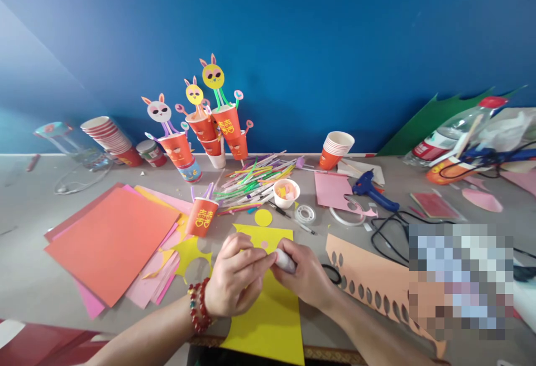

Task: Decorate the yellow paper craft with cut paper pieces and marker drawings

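Observation:
My right hand (307, 277) is wrapped round a white glue stick (285, 261), tilted, its end pointing at my other hand. My left hand (238, 277), with a red bead bracelet at the wrist, is closed, its fingertips meeting the end of the glue stick. A bit of pink shows at those fingertips, too small to make out. Under both hands lies a yellow paper sheet (268, 321), with a small pink piece (264, 244) on it. Just beyond is a yellow paper disc (263, 217). Scissors (332, 274), partly hidden, lie beside my right hand.
Coloured paper sheets (113, 243) are stacked at left. Red cups with rabbit figures (176, 151) stand behind, near pipe cleaners (251, 182) and a red cup (202, 215). At right are a blue glue gun (374, 190), its cable, tape (305, 215) and punched orange paper (364, 285).

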`<state>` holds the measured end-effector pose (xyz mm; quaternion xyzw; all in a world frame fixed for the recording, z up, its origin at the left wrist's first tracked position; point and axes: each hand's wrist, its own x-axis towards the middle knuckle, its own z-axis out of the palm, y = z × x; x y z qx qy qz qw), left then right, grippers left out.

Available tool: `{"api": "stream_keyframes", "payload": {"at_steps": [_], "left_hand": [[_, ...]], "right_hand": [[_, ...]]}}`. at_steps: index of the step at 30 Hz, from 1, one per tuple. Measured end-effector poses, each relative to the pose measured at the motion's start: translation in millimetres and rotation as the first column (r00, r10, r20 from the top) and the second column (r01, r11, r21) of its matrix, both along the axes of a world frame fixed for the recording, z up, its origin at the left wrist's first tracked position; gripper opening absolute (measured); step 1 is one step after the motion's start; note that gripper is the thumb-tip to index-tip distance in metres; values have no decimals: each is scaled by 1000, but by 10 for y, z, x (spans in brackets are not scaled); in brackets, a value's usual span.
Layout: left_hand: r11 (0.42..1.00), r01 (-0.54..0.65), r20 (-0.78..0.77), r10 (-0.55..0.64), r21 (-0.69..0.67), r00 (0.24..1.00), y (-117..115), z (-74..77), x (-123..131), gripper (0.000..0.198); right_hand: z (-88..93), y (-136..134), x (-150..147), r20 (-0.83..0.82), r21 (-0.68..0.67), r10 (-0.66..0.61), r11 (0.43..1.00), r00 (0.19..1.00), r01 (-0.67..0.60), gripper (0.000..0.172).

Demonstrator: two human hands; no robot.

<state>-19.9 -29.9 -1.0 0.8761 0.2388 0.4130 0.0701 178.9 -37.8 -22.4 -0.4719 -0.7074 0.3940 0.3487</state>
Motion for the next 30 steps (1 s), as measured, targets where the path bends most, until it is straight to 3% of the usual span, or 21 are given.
{"api": "stream_keyframes", "payload": {"at_steps": [25, 30], "left_hand": [[998, 8, 21, -7, -63, 1000, 21, -56, 10, 52], [990, 19, 61, -10, -139, 998, 25, -58, 19, 48]], "right_hand": [[23, 6, 1, -8, -24, -18, 1000, 1000, 18, 23], [47, 3, 10, -25, -47, -26, 999, 999, 25, 23]]}}
